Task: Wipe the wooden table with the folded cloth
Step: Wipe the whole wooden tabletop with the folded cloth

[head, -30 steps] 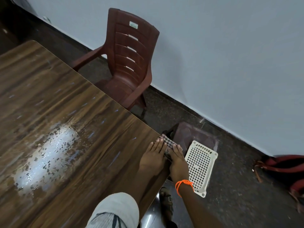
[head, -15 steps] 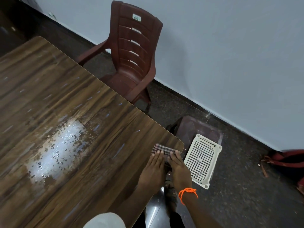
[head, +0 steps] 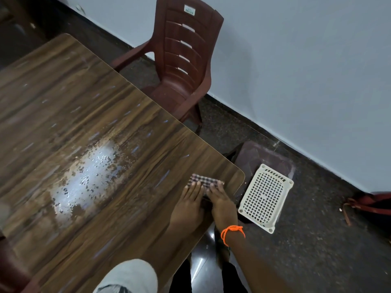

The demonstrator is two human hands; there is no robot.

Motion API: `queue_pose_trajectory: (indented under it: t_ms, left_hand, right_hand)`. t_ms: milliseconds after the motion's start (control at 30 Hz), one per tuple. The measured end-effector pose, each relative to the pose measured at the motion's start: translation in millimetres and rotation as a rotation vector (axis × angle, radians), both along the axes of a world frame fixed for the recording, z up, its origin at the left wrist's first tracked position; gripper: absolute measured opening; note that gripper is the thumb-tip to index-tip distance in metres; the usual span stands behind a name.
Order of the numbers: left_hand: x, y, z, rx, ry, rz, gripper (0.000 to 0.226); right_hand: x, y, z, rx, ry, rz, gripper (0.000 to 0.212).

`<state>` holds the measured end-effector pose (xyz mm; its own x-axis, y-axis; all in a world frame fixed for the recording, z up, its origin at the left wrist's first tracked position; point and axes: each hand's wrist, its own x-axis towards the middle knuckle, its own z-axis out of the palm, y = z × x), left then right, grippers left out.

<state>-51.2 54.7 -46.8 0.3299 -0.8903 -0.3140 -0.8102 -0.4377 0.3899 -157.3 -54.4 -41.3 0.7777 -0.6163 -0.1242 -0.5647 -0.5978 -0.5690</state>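
both hands lie side by side, flat on the folded cloth (head: pixel 203 180), fingers straight and pressing it down onto the wooden bench (head: pixel 88 157) near its right-hand corner. left hand (head: pixel 188 205) covers the cloth's near left part, right hand (head: pixel 222 203), with an orange thread (head: pixel 231 230) round its wrist, covers the near right part; the checked far edge of the cloth shows past the fingertips. a wet, shiny patch (head: pixel 91 176) spreads over the middle of the bench, well apart from the cloth. on the floor past the corner lies a white perforated tray (head: pixel 266 197); a brown plastic chair (head: pixel 182 60) stands beside the bench's far edge.
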Motion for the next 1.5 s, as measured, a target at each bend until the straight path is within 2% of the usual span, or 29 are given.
queue_pose_trajectory:
  t_ms: [167,367,467,600,767,900,1000,1133,1300,1500]
  left_hand:
    - [-40.5,17.2,0.7,0.022,0.044,-0.027,0.076]
    - [-35.3,-17.2,-1.8,0.024,-0.015,-0.037,0.074]
    - [-25.0,-17.1,-3.5,0.056,-0.02,0.029,0.073]
    - [-24.4,14.5,1.3,0.034,-0.021,0.131,0.086]
    - [-49.1,71.2,-0.6,-0.016,0.01,0.134,0.074]
    - [-66.7,70.2,0.3,0.029,-0.01,0.019,0.075]
    - [-55.6,42.1,0.8,0.052,-0.018,-0.035,0.076]
    - [-34.2,14.3,2.4,0.112,-0.027,0.034,0.074]
    - [-12.3,49.6,8.3,0.109,-0.017,0.095,0.076]
    - [-47.5,117.5,0.2,-0.007,0.02,0.0,0.073]
  right_hand:
    - [-38.8,13.5,7.9,0.023,0.006,0.004,0.046]
    - [-21.9,-8.7,11.7,0.024,0.023,-0.146,0.039]
    - [-5.7,-9.9,8.3,-0.01,0.034,-0.098,0.038]
    - [10.6,14.3,2.7,-0.043,0.02,0.01,0.044]
    - [-20.5,56.4,-0.3,-0.019,-0.001,0.114,0.042]
    - [-47.9,54.4,0.3,0.007,-0.019,0.035,0.053]
    - [-44.5,36.9,1.2,-0.013,-0.004,-0.053,0.047]
    - [-11.7,23.1,-2.2,-0.006,0.03,-0.121,0.041]
    - [9.0,48.3,4.5,-0.058,0.033,0.065,0.052]
    - [-42.4,79.2,5.6,-0.146,0.053,0.272,0.056]
